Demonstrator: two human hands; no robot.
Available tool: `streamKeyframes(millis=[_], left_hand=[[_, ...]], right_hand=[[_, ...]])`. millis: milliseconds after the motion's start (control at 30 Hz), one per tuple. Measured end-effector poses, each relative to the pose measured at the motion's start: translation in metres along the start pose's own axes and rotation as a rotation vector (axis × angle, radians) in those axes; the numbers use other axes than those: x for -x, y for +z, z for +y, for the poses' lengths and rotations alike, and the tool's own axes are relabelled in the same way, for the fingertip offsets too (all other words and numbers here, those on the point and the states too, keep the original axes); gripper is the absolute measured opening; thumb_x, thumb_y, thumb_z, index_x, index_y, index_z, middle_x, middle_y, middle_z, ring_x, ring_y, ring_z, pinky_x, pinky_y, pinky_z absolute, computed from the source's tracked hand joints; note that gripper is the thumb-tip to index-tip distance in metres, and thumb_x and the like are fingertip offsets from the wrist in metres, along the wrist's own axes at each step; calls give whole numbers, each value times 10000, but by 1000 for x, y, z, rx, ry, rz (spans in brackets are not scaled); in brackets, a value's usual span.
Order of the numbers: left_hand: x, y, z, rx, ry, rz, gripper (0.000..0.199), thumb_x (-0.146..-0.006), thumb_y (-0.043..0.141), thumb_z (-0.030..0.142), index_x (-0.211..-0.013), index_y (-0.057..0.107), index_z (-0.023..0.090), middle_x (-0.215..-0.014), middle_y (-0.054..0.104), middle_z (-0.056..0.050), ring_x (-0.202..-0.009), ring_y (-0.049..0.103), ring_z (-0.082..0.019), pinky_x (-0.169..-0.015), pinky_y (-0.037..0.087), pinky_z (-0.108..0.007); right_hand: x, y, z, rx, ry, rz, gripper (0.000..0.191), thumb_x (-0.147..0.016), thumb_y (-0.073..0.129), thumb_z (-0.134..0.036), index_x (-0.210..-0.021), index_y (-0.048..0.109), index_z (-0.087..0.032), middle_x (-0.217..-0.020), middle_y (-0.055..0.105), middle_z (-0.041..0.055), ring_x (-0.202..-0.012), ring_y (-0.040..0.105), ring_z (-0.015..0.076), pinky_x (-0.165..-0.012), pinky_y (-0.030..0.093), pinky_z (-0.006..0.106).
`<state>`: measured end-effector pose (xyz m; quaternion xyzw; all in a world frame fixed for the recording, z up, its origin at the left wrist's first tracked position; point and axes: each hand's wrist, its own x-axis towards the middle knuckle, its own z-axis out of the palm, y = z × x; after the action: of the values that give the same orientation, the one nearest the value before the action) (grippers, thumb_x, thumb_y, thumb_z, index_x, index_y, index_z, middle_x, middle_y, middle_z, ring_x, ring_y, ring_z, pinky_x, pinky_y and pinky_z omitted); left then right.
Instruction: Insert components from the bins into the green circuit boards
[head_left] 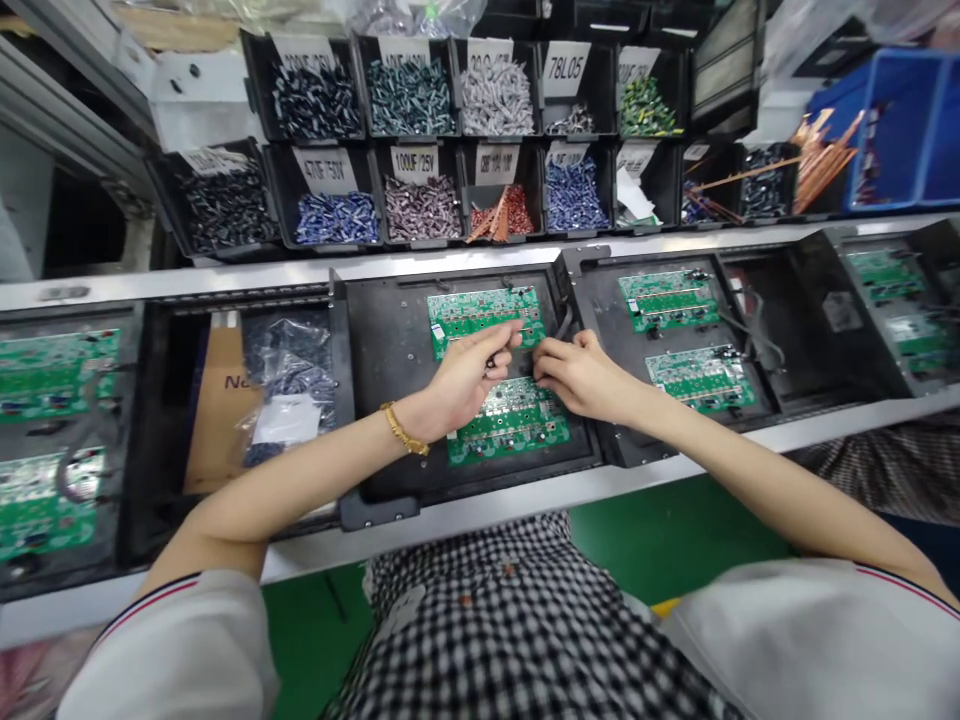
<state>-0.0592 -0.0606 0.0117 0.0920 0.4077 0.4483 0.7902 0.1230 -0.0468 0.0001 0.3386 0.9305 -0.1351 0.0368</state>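
A black carrier tray (390, 400) lies in front of me with two green circuit boards in it, an upper board (480, 308) and a lower board (517, 428). My left hand (465, 378), with a gold bracelet at the wrist, hovers between the two boards and pinches something small and dark that I cannot make out. My right hand (581, 375) rests over the top right edge of the lower board, fingers curled together; whether it holds a part is hidden.
Another tray (600, 420) to the right carries two more boards (667, 300). Boards (52, 370) also sit at far left. Black bins of components (420, 205) line the back shelf. A blue crate (892, 120) stands at back right. Plastic bags (289, 370) lie left.
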Motion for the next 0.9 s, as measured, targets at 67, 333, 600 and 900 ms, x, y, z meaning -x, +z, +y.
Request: streamKeyframes(millis=[67,333,600,900], left_hand=[[-4,9,-5,-26,7,2,151,-874,501,12,-941,630,51,-765,606,-34,-469,376,1,-407,267,-109],[-23,41,-24,6,-58,55,193,-947,328,87,-849,491,118,-716,618,-38,-398,317,-30,-359,187,-152],[3,30,-40,-185,-184,46,174,-917,434,70,-797,558,57,-713,540,-28,-448,374,-8,-388,253,-118],[-4,21,-56,-153,-255,21,219,-803,672,244,-704,560,83,-656,489,10,-481,385,-17,-411,265,-116]], right_hand=[[7,2,7,68,19,-3,210,-875,385,-124,-864,594,-132,-1010,586,100,-757,518,156,-703,193,319],[28,1,31,298,49,-32,206,-870,401,-129,-884,606,-113,-1019,557,129,-763,508,189,-705,182,340],[40,7,36,306,-27,33,228,-909,361,-126,-888,587,-111,-1017,595,119,-789,534,195,-748,209,352],[47,2,14,-322,129,392,132,-878,542,-289,-876,606,-173,-879,688,29,-840,605,155,-739,292,294]])
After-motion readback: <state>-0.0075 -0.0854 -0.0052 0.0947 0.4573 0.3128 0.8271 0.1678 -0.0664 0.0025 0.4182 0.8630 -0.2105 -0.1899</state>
